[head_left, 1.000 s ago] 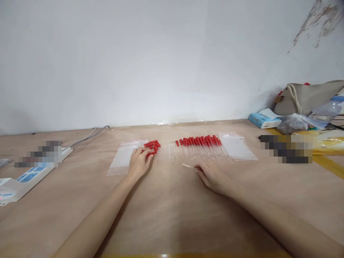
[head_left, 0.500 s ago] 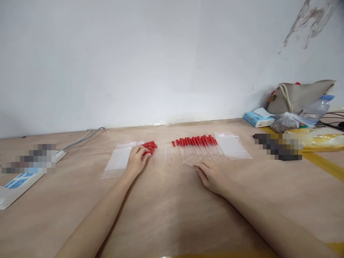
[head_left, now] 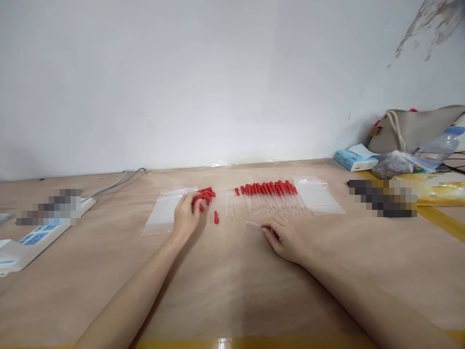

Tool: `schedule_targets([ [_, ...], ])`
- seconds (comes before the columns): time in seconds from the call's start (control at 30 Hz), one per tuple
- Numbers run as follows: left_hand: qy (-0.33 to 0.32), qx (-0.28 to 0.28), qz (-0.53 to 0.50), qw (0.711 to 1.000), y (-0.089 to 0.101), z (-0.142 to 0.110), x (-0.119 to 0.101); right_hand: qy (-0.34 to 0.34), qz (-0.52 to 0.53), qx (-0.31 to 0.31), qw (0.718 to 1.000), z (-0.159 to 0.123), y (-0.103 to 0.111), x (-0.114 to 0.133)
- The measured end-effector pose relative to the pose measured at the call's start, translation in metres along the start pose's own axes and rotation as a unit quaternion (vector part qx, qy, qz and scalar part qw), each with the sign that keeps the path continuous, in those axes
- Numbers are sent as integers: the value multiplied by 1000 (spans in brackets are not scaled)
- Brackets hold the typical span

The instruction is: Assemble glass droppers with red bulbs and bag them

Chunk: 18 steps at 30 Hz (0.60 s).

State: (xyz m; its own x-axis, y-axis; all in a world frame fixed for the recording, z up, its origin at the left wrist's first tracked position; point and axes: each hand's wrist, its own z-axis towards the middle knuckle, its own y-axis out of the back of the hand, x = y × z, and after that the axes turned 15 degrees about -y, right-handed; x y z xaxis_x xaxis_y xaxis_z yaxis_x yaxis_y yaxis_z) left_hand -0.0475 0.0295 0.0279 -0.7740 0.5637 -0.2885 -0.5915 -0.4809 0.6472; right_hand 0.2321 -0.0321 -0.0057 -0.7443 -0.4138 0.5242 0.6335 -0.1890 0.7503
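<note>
My left hand [head_left: 186,216] rests on the wooden table [head_left: 232,281] with its fingers curled over a small heap of loose red rubber caps [head_left: 205,195]. One red cap [head_left: 216,217] lies apart just right of that hand. My right hand [head_left: 285,238] pinches a thin clear glass tube [head_left: 253,224] that points left. Behind both hands lies a row of clear droppers with red caps [head_left: 269,195], and bare clear tubes [head_left: 227,206] lie left of that row.
Flat clear zip bags lie at the left [head_left: 162,211] and right [head_left: 317,195] of the row. A white power strip [head_left: 27,238] with its cable is at far left. A beige bag [head_left: 417,127], a blue box [head_left: 354,158] and plastic wrappers sit at back right.
My left hand has drawn back a little from the heap of caps, and one red cap now lies alone to its right. The right hand keeps the tube in nearly the same place.
</note>
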Motion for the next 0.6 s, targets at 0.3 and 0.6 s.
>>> schedule_targets([
  [0.3,-92,169,16,981,-7,-19,-32,0,1,15,1000,1,0,-2],
  [0.6,-71,126,47,988,-11,-15,-31,6,7,11,1000,0,0,-5],
])
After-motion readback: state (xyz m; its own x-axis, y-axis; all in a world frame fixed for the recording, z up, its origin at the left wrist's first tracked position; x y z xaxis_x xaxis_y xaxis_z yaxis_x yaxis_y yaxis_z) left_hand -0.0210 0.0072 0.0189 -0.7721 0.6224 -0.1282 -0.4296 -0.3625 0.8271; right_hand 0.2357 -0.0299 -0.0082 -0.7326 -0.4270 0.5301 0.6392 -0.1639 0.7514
